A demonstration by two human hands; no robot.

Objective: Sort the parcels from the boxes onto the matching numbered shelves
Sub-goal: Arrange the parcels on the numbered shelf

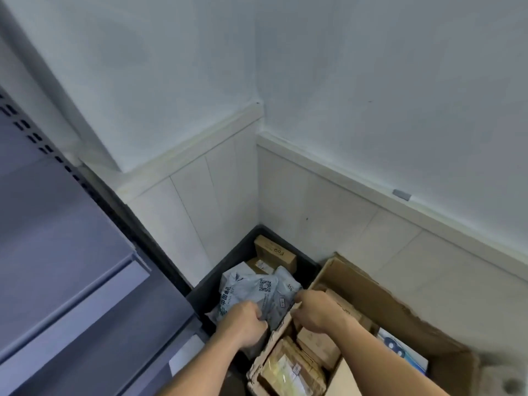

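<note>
Your left hand: gripped grey mailer, lower centre
Your right hand: pinched its right edge
Mailer: above black crate

Both forearms bare, reaching forward and down from the lower edge, converging toward the middle. Left hand knuckles up, fingers curled tight into a grey poly mailer. Right hand just beside it, back of the hand up, wrist slightly bent, fingers curled under, pinching the same mailer's right edge. Hands near but apart.
</note>
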